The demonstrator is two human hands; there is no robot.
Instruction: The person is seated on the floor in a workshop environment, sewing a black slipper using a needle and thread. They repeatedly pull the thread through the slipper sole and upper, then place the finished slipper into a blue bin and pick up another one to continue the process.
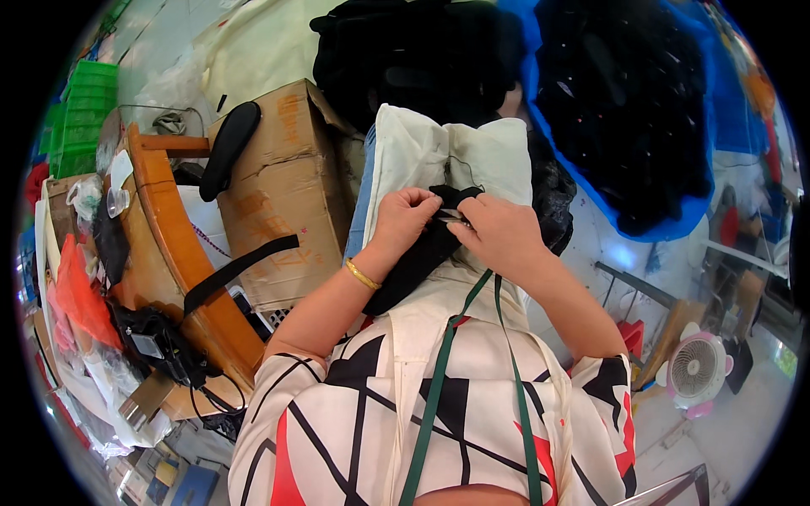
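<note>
A long black fabric piece (pixel 415 268) lies slantwise across my lap, over a cream cloth (pixel 413 143) that covers my legs. My left hand (pixel 403 221) pinches its upper edge between thumb and fingertips. Close beside it, my right hand (pixel 499 226) is closed around a small shiny metal tool (pixel 451 216) that looks like thread snips. My fingers hide most of the tool, and its tip lies against the black fabric. A thin dark thread loops on the cream cloth just beyond my hands.
To the left stand a cardboard box (pixel 283 202), a black shoe sole (pixel 229 150) and a curved wooden chair (pixel 173 223) with a black strap (pixel 240 271). Ahead is a black fabric heap (pixel 413 55). At right are a blue bag (pixel 533 76) of black pieces and a small fan (pixel 697 368).
</note>
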